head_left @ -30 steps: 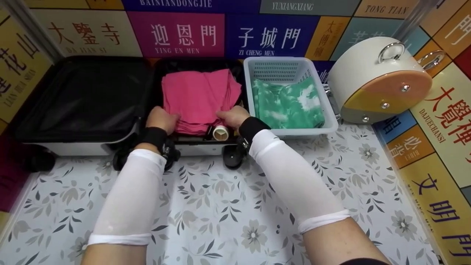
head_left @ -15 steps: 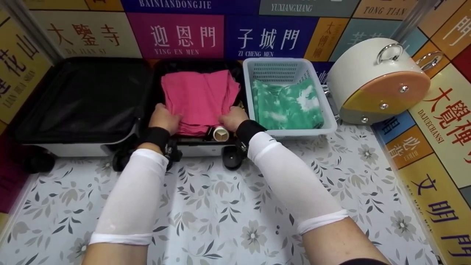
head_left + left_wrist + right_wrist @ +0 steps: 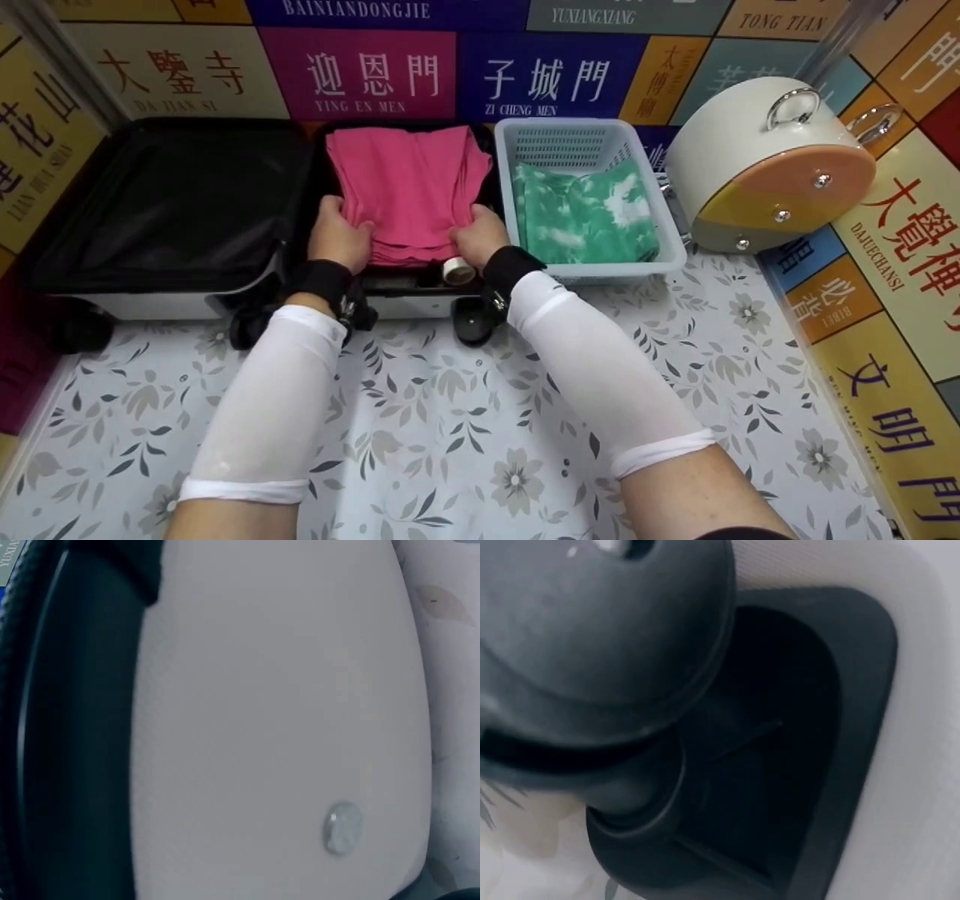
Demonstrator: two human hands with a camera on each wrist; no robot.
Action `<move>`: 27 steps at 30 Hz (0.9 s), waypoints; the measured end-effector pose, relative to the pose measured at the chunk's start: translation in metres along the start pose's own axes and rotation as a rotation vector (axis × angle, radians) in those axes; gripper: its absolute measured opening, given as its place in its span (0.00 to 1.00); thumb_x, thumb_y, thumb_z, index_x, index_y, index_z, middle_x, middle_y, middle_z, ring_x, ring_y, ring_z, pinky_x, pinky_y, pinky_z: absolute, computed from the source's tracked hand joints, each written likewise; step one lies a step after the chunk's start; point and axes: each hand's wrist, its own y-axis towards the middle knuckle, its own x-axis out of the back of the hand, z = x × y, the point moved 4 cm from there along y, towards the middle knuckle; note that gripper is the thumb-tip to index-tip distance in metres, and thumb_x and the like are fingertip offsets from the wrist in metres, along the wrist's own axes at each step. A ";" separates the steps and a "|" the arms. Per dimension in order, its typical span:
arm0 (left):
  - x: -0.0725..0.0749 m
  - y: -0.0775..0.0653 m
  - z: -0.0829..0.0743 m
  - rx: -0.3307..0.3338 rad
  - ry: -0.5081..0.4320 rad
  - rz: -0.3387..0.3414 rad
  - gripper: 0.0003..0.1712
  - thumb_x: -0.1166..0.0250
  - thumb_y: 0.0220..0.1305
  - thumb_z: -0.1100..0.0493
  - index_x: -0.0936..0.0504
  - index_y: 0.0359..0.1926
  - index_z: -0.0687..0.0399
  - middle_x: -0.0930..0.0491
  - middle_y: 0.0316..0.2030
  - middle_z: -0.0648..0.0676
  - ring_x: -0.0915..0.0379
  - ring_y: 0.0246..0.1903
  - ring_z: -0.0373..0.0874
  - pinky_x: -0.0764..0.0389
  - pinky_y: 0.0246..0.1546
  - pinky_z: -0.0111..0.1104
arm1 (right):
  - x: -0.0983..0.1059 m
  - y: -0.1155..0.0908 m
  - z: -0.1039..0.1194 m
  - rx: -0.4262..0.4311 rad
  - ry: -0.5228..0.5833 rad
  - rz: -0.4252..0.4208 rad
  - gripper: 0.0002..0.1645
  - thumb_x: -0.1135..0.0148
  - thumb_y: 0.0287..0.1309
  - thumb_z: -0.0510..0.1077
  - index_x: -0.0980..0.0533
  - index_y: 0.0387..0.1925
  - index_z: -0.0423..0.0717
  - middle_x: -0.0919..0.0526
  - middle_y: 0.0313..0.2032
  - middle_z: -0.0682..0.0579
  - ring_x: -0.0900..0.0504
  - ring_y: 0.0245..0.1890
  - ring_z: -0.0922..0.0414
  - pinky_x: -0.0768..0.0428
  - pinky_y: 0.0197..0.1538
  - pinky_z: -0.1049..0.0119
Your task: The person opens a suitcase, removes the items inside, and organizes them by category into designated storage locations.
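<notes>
A folded pink garment (image 3: 409,187) lies over the right half of the open suitcase (image 3: 409,306) in the head view. My left hand (image 3: 340,236) grips its near left corner, thumb on top. At the near right corner, my right hand (image 3: 481,238) pinches the cloth. Just below the right fingers, a small round white-rimmed container (image 3: 457,271) sits at the suitcase's near edge, partly covered by that hand. Neither wrist view shows a hand: the left has the pale suitcase shell (image 3: 277,705) with a round stud, the right a black suitcase wheel (image 3: 607,637).
The suitcase's other half, with a black lining (image 3: 172,202), lies to the left. A light blue basket (image 3: 600,268) on the right holds a folded green-and-white garment (image 3: 585,214). Farther right stands a round white bag (image 3: 750,142) with metal rings. Printed panels (image 3: 360,71) enclose the back and sides.
The pink garment has shifted away from me, toward the back wall, with both hands following slightly. The round container at the near edge has tipped a little and shows less of its face.
</notes>
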 end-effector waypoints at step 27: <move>-0.001 -0.018 -0.051 -0.174 -0.167 -0.141 0.25 0.35 0.72 0.59 0.32 0.65 0.59 0.18 0.57 0.62 0.22 0.55 0.54 0.24 0.62 0.44 | 0.056 -0.013 0.006 0.210 0.154 -0.124 0.28 0.38 0.72 0.38 0.28 0.70 0.37 0.20 0.67 0.40 0.24 0.70 0.49 0.27 0.74 0.61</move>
